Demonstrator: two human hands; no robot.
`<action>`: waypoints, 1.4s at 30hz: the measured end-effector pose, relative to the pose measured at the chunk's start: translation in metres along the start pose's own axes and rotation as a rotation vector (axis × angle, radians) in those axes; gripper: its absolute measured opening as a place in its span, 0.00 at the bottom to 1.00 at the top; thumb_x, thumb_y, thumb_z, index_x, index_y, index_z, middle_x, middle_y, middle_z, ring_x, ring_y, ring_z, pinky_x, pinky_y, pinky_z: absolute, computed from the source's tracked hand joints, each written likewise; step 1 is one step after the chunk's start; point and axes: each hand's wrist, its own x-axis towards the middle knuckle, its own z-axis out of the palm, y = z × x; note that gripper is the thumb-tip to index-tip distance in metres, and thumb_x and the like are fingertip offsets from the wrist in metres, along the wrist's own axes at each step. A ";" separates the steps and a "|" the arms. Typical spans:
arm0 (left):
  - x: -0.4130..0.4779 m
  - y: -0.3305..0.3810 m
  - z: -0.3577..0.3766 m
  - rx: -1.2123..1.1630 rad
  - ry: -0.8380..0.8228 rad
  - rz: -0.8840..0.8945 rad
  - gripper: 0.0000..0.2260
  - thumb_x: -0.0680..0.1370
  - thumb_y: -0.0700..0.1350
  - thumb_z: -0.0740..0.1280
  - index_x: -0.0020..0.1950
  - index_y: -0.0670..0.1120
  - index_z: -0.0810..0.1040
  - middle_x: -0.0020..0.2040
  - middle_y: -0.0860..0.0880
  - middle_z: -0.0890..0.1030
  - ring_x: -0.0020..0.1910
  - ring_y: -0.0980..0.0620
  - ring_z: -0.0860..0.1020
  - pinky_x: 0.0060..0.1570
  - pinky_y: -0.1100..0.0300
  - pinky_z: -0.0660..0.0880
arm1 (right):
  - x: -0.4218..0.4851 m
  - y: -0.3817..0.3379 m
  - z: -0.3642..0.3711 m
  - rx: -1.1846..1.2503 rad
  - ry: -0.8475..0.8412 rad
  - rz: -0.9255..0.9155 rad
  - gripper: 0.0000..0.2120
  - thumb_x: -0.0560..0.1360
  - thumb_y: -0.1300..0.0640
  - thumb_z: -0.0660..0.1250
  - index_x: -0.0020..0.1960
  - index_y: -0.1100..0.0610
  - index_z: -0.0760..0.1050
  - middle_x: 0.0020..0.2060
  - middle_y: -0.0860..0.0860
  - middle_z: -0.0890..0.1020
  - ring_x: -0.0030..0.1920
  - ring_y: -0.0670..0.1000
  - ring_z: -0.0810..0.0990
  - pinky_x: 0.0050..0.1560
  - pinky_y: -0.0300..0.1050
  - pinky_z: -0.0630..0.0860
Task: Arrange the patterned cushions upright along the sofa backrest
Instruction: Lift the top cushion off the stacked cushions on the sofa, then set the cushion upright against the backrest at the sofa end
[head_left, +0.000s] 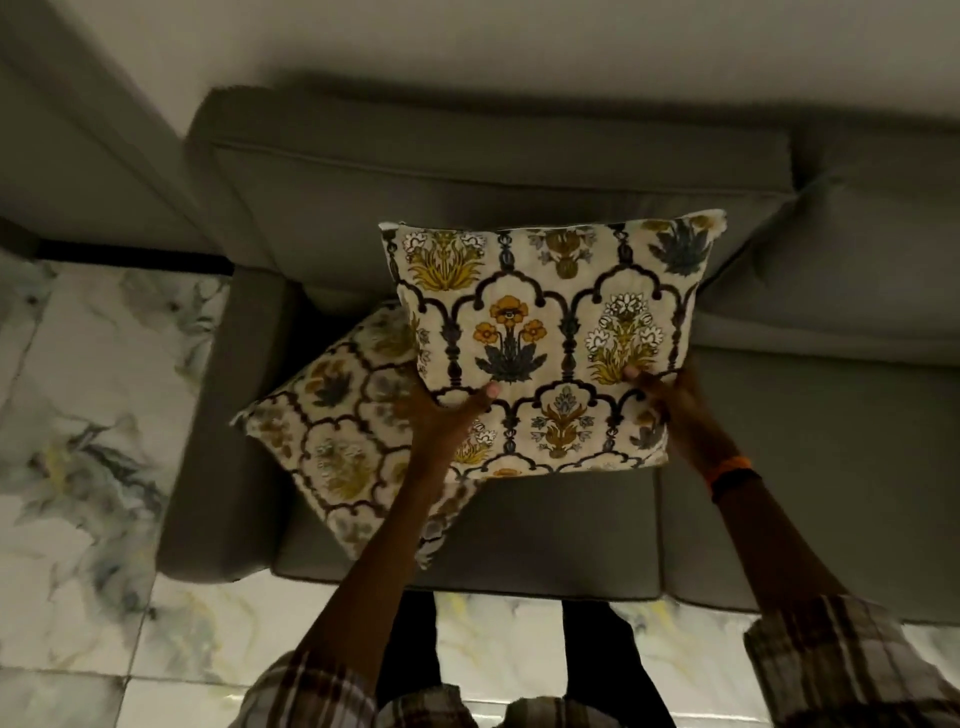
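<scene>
A cream cushion (550, 332) printed with yellow and dark flowers in arches is held up over the grey sofa seat (561, 530), its top edge close to the backrest (493, 171). My left hand (441, 421) grips its lower left part and my right hand (670, 400) grips its lower right corner. A second cushion (337, 431) of the same print lies flat and skewed on the seat by the left armrest (218, 426), partly hidden under the held cushion and my left forearm.
A further grey seat and back cushion (831, 249) continue to the right. A marbled tile floor (88, 415) lies left of and in front of the sofa. A pale wall stands behind the backrest.
</scene>
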 end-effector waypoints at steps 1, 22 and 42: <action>-0.001 0.003 0.027 0.054 -0.048 0.028 0.51 0.61 0.48 0.84 0.77 0.41 0.60 0.70 0.50 0.68 0.70 0.54 0.67 0.75 0.51 0.66 | 0.008 0.002 -0.033 -0.021 -0.007 -0.027 0.39 0.73 0.57 0.79 0.78 0.54 0.64 0.71 0.55 0.79 0.68 0.58 0.81 0.62 0.61 0.81; 0.069 -0.075 0.310 0.258 -0.246 -0.132 0.35 0.71 0.34 0.76 0.73 0.49 0.63 0.70 0.54 0.70 0.69 0.56 0.69 0.57 0.81 0.66 | 0.169 0.143 -0.249 -0.123 0.061 -0.023 0.43 0.73 0.64 0.78 0.80 0.52 0.60 0.75 0.52 0.74 0.73 0.49 0.76 0.70 0.44 0.76; 0.053 -0.121 -0.060 0.767 0.365 0.006 0.40 0.76 0.58 0.68 0.79 0.45 0.51 0.79 0.37 0.57 0.79 0.36 0.55 0.78 0.37 0.51 | 0.058 0.065 0.197 -0.478 -0.272 -0.047 0.31 0.79 0.49 0.70 0.79 0.53 0.65 0.76 0.55 0.69 0.73 0.56 0.72 0.68 0.44 0.71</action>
